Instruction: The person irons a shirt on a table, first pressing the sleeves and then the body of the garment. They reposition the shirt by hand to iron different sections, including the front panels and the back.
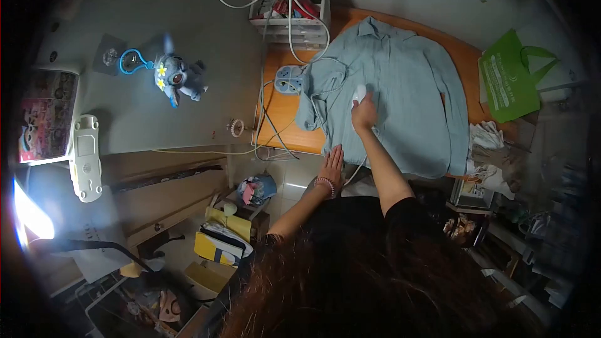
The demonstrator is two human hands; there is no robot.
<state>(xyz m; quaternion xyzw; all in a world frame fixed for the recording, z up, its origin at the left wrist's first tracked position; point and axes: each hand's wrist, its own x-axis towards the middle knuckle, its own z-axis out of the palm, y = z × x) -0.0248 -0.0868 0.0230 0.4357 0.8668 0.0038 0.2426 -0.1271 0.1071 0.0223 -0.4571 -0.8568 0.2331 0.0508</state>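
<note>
A light blue-grey button-up shirt [400, 100] lies spread on the orange table, collar toward the wall. My right hand [364, 114] is closed around a small white handheld iron [359, 93], which rests on the shirt front left of the buttons. Much of its body is hidden by my fingers. My left hand [332, 166], with a beaded bracelet [325, 183] at the wrist, lies flat with fingers stretched at the shirt's lower left edge. A pale cord [356, 172] hangs below the hem between my forearms.
A blue power strip [292, 79] with tangled cables sits left of the sleeve. Behind it stands a white drawer organizer [290, 28]. A green bag [510, 75] is at the right, above crumpled cloths [491, 156]. A plush toy [178, 76] hangs at left, above a bright lamp [32, 213].
</note>
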